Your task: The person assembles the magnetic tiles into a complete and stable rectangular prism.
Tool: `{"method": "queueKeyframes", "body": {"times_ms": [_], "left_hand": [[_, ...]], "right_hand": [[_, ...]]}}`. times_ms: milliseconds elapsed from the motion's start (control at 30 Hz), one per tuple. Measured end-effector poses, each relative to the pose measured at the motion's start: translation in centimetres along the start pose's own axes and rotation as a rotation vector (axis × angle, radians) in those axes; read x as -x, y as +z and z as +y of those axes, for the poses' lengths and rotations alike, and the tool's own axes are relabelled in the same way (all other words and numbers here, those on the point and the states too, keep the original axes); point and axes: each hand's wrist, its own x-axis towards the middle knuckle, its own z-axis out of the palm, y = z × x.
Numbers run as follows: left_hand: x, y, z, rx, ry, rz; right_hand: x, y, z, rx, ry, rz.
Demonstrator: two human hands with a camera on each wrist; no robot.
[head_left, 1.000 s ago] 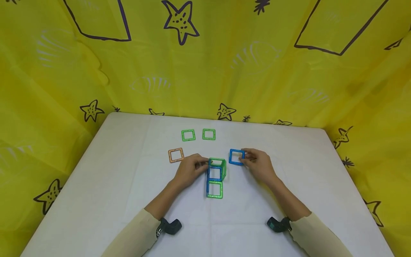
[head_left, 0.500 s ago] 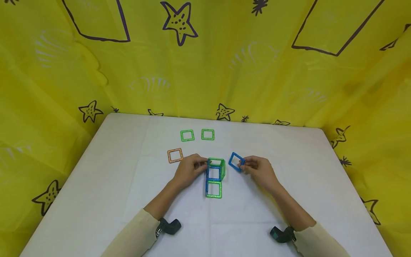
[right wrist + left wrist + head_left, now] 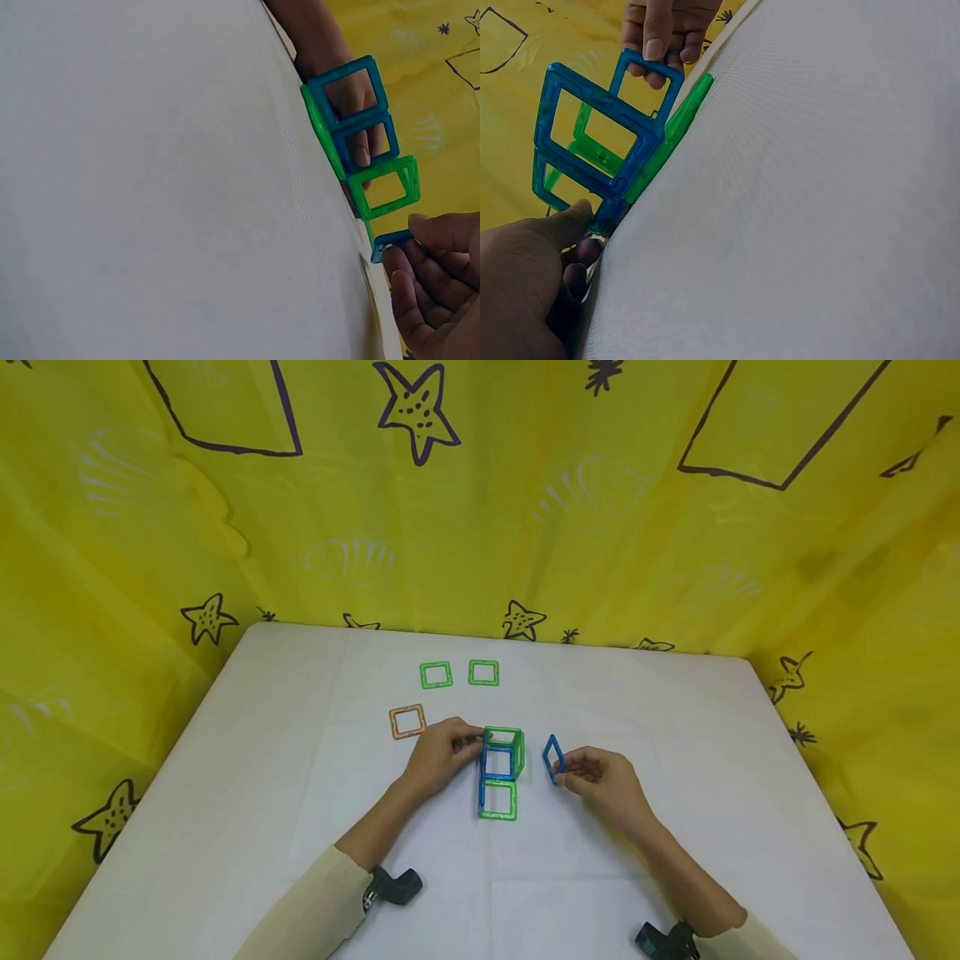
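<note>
Yellow cloth (image 3: 300, 510) is hanging behind the white-covered surface (image 3: 637, 710) & rising past its far edge.

Head view: near the far edge, left of its middle, L green tile (image 3: 437, 686) & R green tile (image 3: 483, 683) are lying flat. Orange tile (image 3: 410, 735) is lying closer to the left edge & further in from the far one. Build (image 3: 498, 777), blue + green frames joined, is standing mid-surface, well in from both side edges. L hand (image 3: 442, 752) is holding its left side. R hand (image 3: 606, 781) is pinching a blue tile (image 3: 559, 751), turned steeply, on the right-edge side of the build, near but apart. Whether it's touching the surface, can't tell.

L wrist view: L hand's grip is narrow, thumb on a low blue corner of the build, close to the surface. R hand is showing beyond, holding the blue tile by one bar, thumb in front, fingers behind.

R wrist view: blue tile is facing nearly edge-on, R hand's grip narrow, thumb & fingertips on one bar.

Handling, my guess: tile's prob. weighing v. little; stiff plastic, not bending; glossy, so maybe slipping a bit; not esp. fragile. Rims are poss. magnetic, so it might be tugging or twisting close to the build. Best hold: pinching mid-bar, on the side facing away from the build, w/ the build being steadied low.
</note>
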Motion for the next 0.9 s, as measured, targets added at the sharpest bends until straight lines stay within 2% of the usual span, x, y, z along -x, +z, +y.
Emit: {"method": "queueKeyframes", "body": {"times_ms": [167,567,900], "left_hand": [[0.0,-0.1,-0.1,0.007,0.007,0.008],[-0.1,0.0,-0.2,0.004,0.011,0.000],[0.0,0.0,0.0,0.017,0.013,0.011]], "right_hand": [[0.9,0.5,-0.1,0.006,-0.016,0.007],[2.5,1.9,-0.9,-0.056,-0.070,0.005],[3.4,3.3,-1.6,-0.113,-0.040,-0.012]]}}
